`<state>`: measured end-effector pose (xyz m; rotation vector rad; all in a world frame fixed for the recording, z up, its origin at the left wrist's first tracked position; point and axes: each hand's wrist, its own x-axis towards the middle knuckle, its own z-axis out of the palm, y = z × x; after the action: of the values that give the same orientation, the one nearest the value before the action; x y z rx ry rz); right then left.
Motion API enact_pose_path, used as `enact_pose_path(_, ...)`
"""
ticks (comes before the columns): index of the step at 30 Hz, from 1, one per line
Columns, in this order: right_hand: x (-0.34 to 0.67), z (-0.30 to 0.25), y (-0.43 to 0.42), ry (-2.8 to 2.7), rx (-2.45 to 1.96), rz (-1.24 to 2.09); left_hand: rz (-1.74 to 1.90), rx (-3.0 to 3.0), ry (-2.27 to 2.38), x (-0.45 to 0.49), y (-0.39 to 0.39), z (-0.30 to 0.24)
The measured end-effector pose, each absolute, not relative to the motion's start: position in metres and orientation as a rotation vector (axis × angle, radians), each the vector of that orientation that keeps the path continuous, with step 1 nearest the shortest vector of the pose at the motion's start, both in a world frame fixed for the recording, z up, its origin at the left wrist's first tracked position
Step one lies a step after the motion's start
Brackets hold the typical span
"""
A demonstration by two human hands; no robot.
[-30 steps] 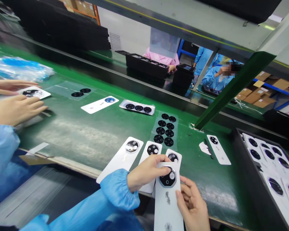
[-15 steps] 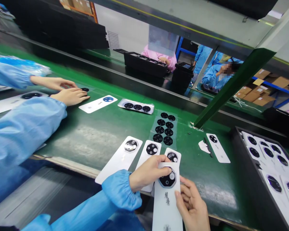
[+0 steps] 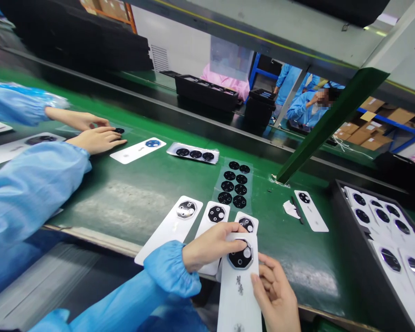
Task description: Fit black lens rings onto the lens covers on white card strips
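Note:
A white phone back cover (image 3: 240, 299) with a black octagonal camera piece (image 3: 238, 259) near its top is in both of my hands. My left hand (image 3: 210, 244) grips its top edge, thumb pressed on the black piece and fingers behind. Along the right edge, my right hand (image 3: 276, 290) pinches the cover between thumb and fingers. Just beyond it, three more white covers lie at the bench edge: a left one (image 3: 171, 230), a middle one (image 3: 207, 230) and a partly hidden right one (image 3: 246, 223). A clear sheet (image 3: 232, 184) carries several black octagonal pieces.
A black tray (image 3: 352, 240) at right holds several covers. Another cover (image 3: 311, 211) lies beside white scrap (image 3: 291, 208) and a thin dark tool (image 3: 296, 210). A green post (image 3: 332, 127) rises behind. At left, a co-worker's hands (image 3: 93, 136) work near a cover (image 3: 138, 151) and a stickered strip (image 3: 193, 153).
My view has shifted slightly, so the bench appears a little further left. Both my hands keep the same hold on the cover, and my left thumb stays on the black piece.

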<state>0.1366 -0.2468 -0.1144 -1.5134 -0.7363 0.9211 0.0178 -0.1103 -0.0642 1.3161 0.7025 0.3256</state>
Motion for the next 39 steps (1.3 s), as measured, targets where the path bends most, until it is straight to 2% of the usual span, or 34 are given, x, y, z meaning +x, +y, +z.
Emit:
enact_pose_path(7,0.133,-0.113,-0.246,-0.766,-1.516,0.859,0.339,1.373,0.737,0.021,-0.112,-0.063)
enact_pose_path(39,0.132,-0.102,-0.244,-0.716,-1.517,0.961,0.279,1.421,0.719,0.024,-0.116,-0.066)
